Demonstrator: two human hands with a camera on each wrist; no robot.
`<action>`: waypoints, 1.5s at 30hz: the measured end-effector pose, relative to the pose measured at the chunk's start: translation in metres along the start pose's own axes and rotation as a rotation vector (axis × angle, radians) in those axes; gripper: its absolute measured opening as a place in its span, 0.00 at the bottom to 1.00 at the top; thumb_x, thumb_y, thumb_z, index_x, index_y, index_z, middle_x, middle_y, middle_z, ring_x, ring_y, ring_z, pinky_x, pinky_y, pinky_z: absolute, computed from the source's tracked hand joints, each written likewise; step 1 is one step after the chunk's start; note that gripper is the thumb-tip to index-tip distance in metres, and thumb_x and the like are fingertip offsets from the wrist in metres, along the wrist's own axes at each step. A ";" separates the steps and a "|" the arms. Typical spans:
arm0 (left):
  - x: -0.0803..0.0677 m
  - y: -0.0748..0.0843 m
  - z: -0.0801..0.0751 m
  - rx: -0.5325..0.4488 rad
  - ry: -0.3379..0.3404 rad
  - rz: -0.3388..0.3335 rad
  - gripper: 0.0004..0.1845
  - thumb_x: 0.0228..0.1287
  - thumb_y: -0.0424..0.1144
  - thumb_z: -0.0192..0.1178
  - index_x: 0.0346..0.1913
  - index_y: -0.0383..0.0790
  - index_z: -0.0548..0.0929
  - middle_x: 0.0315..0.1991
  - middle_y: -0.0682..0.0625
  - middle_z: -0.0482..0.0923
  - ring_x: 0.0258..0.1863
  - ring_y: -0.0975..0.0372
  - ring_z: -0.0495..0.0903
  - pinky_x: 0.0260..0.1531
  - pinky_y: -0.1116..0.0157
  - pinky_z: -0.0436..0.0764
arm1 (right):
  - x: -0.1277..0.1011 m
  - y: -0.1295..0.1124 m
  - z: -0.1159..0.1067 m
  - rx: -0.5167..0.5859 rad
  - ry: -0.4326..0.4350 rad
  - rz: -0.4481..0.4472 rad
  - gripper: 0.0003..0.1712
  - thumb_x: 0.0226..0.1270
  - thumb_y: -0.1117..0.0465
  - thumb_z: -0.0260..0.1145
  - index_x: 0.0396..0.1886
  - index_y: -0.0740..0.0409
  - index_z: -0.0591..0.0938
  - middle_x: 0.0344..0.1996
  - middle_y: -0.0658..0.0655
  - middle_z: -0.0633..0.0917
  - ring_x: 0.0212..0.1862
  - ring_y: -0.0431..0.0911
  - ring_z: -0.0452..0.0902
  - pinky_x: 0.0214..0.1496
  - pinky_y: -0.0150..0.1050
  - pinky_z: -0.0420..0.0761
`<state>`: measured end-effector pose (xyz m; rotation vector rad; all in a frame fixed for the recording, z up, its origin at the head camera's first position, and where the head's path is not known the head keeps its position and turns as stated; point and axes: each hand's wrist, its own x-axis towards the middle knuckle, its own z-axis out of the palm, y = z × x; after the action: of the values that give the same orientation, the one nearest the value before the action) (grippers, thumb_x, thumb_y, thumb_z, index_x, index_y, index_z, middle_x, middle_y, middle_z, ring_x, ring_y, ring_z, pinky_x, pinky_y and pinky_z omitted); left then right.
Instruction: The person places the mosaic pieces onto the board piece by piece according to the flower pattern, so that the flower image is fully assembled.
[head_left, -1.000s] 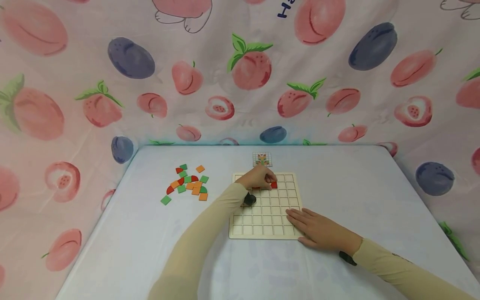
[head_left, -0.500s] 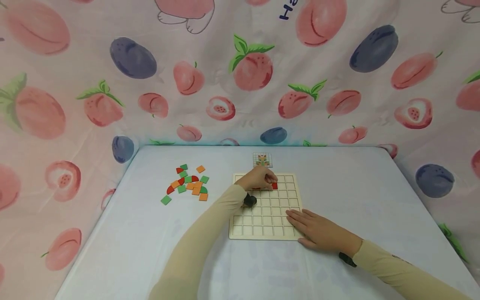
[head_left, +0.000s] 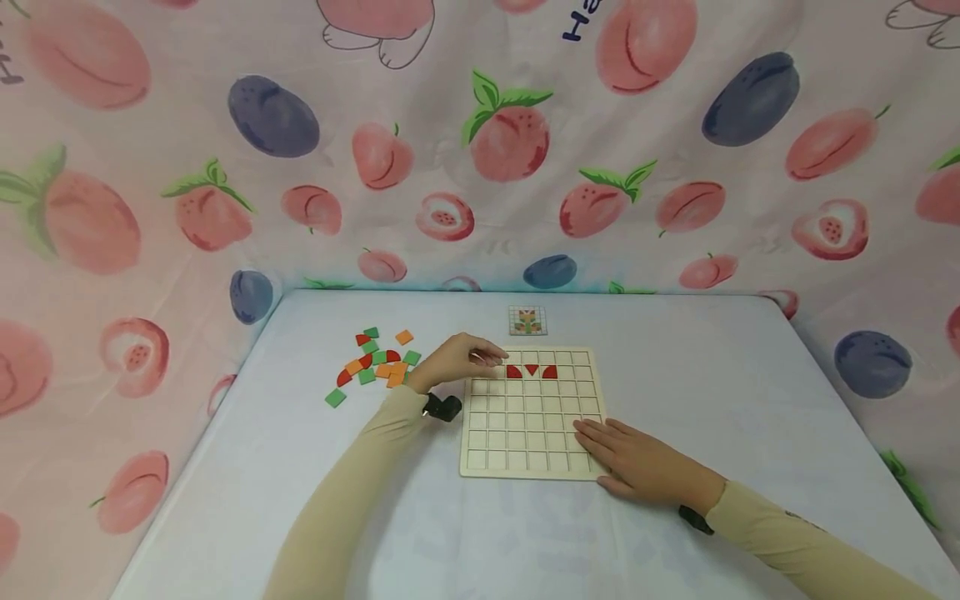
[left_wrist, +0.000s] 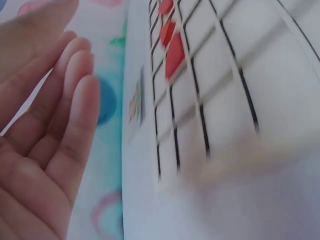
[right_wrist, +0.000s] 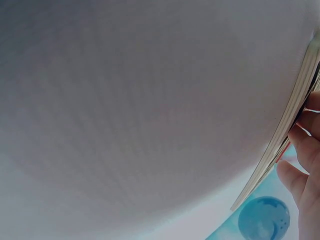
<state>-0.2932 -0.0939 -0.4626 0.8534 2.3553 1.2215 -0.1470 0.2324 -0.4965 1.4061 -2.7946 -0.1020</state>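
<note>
"Board (head_left: 517,423) first: how does it look?"

"Pale and square, with rounded corners and a grid of dark lines. In the right wrist view its side edge looks layered. It lies flat on the white tabletop (head_left: 720,383)."

"And the red pieces on it?"

"Three, in neighbouring cells of the second row from the far edge: a left quarter-round (head_left: 513,372), a triangle (head_left: 532,369) pointing toward the near side, and a right quarter-round (head_left: 550,372)."

"Where are they relative to the left hand (head_left: 457,360)?"

"Just beyond its fingertips. The hand is above the board's far left corner, and in the head view the fingertips come close to the left quarter-round. The left wrist view shows a gap between the fingers and the board."

"Does it hold anything?"

"Nothing shows in it. The fingers are slightly bent and near one another."

"The right hand (head_left: 636,460)?"

"Its fingers lie nearly straight over the board's right edge, toward the near corner, gripping nothing. Whether the thumb touches the board cannot be told. The red pieces are well apart from these fingers, farther up the board."

"What else is about?"

"Green squares (head_left: 335,398), orange squares (head_left: 404,337) and red rounded pieces (head_left: 365,361) are scattered to the left, some partly behind the left wrist. A small gridded card (head_left: 528,320) with a coloured figure lies just past the far edge."
</note>
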 end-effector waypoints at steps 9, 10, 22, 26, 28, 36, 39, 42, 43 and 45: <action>-0.052 -0.020 -0.037 -0.010 0.054 -0.060 0.22 0.56 0.32 0.66 0.56 0.32 0.78 0.49 0.37 0.81 0.48 0.51 0.80 0.53 0.60 0.78 | 0.000 -0.001 -0.002 -0.018 0.000 -0.011 0.36 0.69 0.44 0.54 0.69 0.62 0.64 0.70 0.58 0.65 0.70 0.51 0.62 0.67 0.48 0.66; -0.057 -0.023 -0.041 -0.018 0.057 -0.064 0.23 0.57 0.31 0.65 0.57 0.32 0.77 0.50 0.36 0.80 0.49 0.50 0.79 0.54 0.58 0.78 | 0.000 -0.001 -0.002 -0.020 0.003 -0.012 0.36 0.69 0.44 0.54 0.68 0.62 0.64 0.70 0.58 0.65 0.70 0.51 0.62 0.67 0.48 0.67; -0.105 -0.052 -0.062 -0.060 0.123 -0.157 0.24 0.53 0.28 0.67 0.55 0.30 0.77 0.52 0.37 0.79 0.52 0.49 0.79 0.54 0.58 0.78 | -0.001 0.000 -0.002 -0.028 0.037 -0.022 0.36 0.69 0.44 0.54 0.68 0.62 0.65 0.69 0.59 0.65 0.69 0.51 0.63 0.67 0.47 0.65; -0.112 -0.059 -0.058 -0.029 0.149 -0.193 0.22 0.52 0.30 0.68 0.53 0.33 0.80 0.48 0.40 0.82 0.48 0.53 0.81 0.49 0.63 0.80 | -0.002 0.002 0.001 -0.050 0.057 -0.032 0.36 0.69 0.44 0.54 0.68 0.62 0.65 0.69 0.59 0.65 0.69 0.51 0.63 0.76 0.35 0.43; -0.113 -0.062 -0.055 -0.034 0.157 -0.201 0.21 0.52 0.31 0.69 0.52 0.34 0.80 0.47 0.41 0.82 0.47 0.55 0.82 0.48 0.65 0.80 | -0.003 0.003 0.002 -0.052 0.069 -0.039 0.36 0.69 0.44 0.54 0.68 0.62 0.65 0.69 0.59 0.66 0.68 0.51 0.64 0.75 0.30 0.29; -0.114 -0.069 -0.049 -0.024 0.156 -0.170 0.17 0.56 0.28 0.65 0.49 0.30 0.80 0.47 0.37 0.81 0.48 0.51 0.81 0.50 0.62 0.80 | -0.001 0.002 0.001 -0.031 0.047 -0.025 0.36 0.69 0.45 0.55 0.68 0.62 0.65 0.69 0.59 0.65 0.69 0.52 0.63 0.71 0.27 0.20; -0.114 -0.068 -0.048 -0.017 0.154 -0.178 0.17 0.56 0.28 0.65 0.49 0.30 0.80 0.47 0.37 0.82 0.49 0.50 0.81 0.50 0.61 0.80 | -0.001 0.002 0.001 -0.029 0.028 -0.015 0.36 0.69 0.44 0.54 0.69 0.62 0.64 0.70 0.58 0.65 0.70 0.51 0.62 0.71 0.27 0.19; -0.113 -0.068 -0.047 -0.014 0.153 -0.179 0.17 0.55 0.27 0.65 0.49 0.31 0.80 0.47 0.38 0.82 0.49 0.50 0.81 0.49 0.61 0.80 | 0.000 0.002 0.002 -0.026 0.024 -0.015 0.36 0.69 0.44 0.54 0.69 0.62 0.64 0.70 0.58 0.64 0.70 0.51 0.62 0.71 0.27 0.19; -0.113 -0.068 -0.047 -0.014 0.154 -0.178 0.17 0.54 0.27 0.65 0.49 0.31 0.80 0.47 0.38 0.82 0.48 0.50 0.81 0.49 0.61 0.80 | 0.000 0.002 0.002 -0.024 0.024 -0.016 0.36 0.69 0.45 0.54 0.69 0.62 0.64 0.70 0.58 0.64 0.70 0.51 0.62 0.71 0.27 0.19; -0.113 -0.068 -0.047 -0.011 0.153 -0.173 0.18 0.53 0.28 0.66 0.49 0.31 0.80 0.47 0.38 0.82 0.48 0.51 0.81 0.48 0.63 0.81 | 0.000 0.002 0.002 -0.022 0.019 -0.017 0.36 0.69 0.44 0.53 0.69 0.62 0.64 0.70 0.58 0.64 0.70 0.51 0.61 0.70 0.27 0.19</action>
<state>-0.2577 -0.2264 -0.4888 0.5563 2.4797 1.2659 -0.1488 0.2337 -0.4986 1.4184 -2.7581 -0.1179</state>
